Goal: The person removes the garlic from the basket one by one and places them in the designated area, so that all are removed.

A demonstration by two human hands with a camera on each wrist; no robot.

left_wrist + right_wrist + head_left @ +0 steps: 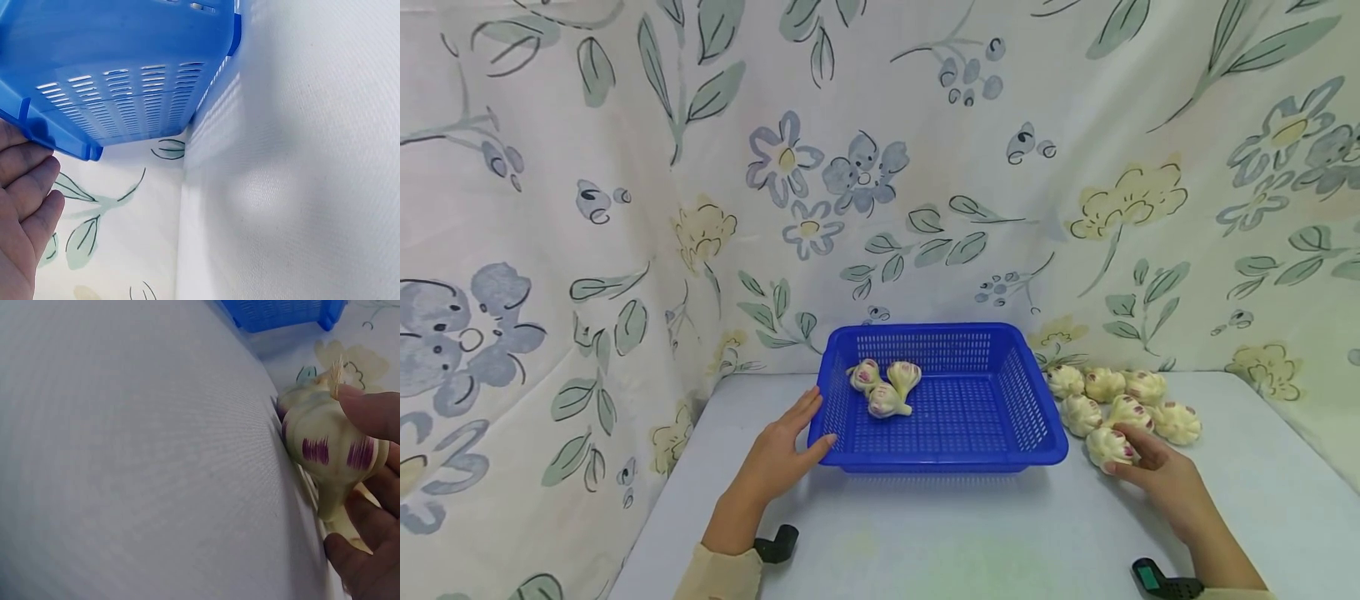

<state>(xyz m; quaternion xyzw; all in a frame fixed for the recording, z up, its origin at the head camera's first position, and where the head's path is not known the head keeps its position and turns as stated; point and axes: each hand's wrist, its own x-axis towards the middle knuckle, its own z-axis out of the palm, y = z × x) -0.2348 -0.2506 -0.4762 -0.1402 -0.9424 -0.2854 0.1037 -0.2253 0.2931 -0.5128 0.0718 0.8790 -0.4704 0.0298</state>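
My left hand (784, 446) rests at the left rim of a blue plastic basket (940, 457), its fingers extended along the side and the thumb at the front corner. In the left wrist view, the fingers (31, 181) are right at the rim of the slotted basket wall (125, 94). Inside the basket, towards its left, lie three garlic bulbs (884, 400). To the right of the basket, my right hand (1167, 479) holds the frontmost garlic bulb (1108, 448) between thumb and fingers. Purple streaks mark this bulb (328, 437) in the right wrist view, where the thumb presses near its root tuft.
Several more garlic bulbs (1105, 385) lie close together right of the basket, behind the held one. All stand on a white table (925, 533). A floral cloth (880, 167) hangs behind and at the left. Dark devices are strapped to both wrists.
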